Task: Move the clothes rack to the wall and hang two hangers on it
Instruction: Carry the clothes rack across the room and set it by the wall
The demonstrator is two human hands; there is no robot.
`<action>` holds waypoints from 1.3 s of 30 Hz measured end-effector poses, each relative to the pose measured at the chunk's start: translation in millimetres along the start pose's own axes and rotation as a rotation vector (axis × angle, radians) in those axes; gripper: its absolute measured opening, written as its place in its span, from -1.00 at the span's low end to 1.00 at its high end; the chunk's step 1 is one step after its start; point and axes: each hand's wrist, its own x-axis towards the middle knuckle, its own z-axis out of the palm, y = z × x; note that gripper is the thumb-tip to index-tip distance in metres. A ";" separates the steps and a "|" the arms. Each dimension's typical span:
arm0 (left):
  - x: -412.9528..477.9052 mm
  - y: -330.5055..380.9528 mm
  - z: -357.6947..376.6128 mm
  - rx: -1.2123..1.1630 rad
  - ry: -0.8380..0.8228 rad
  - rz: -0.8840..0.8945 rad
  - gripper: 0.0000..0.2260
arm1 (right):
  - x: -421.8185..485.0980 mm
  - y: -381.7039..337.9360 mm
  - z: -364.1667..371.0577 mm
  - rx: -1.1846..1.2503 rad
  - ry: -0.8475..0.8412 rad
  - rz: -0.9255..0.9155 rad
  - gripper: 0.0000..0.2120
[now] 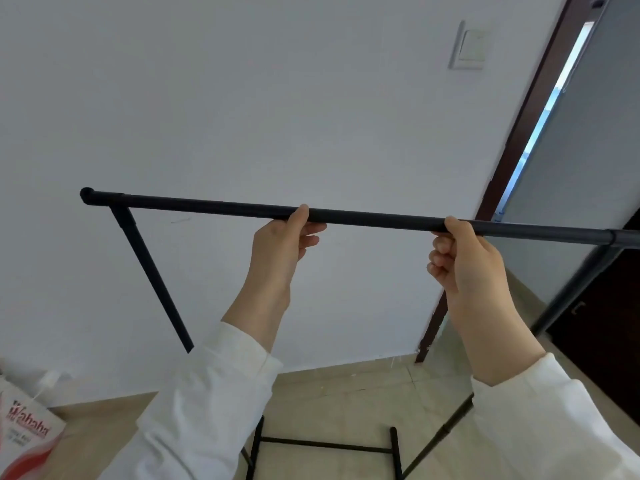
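A black metal clothes rack stands in front of me, its top bar (374, 219) running across the view just short of the white wall (277, 98). My left hand (282, 244) grips the bar near its middle. My right hand (464, 258) grips it further right. The rack's left upright (152, 278) slants down behind my left sleeve, and its base bars (325, 445) rest on the floor below. No hangers are in view.
A dark brown door frame (512, 161) and a grey door (581, 150) stand at the right. A light switch (469, 46) is on the wall. A red and white box (24, 434) sits at the bottom left on the beige tiled floor (346, 393).
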 end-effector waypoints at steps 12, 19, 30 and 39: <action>94.4 5.7 -5.6 -0.011 -0.140 -0.054 -0.85 | 48.5 16.0 52.0 0.013 0.104 -0.041 -0.84; 127.3 3.5 -7.1 0.009 -0.167 -0.079 -0.84 | 64.6 24.4 70.5 0.016 0.152 -0.049 -0.84; 144.6 -1.6 -7.5 -0.003 -0.200 -0.088 -0.85 | 73.4 30.7 79.7 0.035 0.172 -0.074 -0.84; 141.6 -4.6 -5.2 0.007 -0.207 -0.072 -0.85 | 71.5 30.1 74.8 -0.008 0.166 -0.072 -0.82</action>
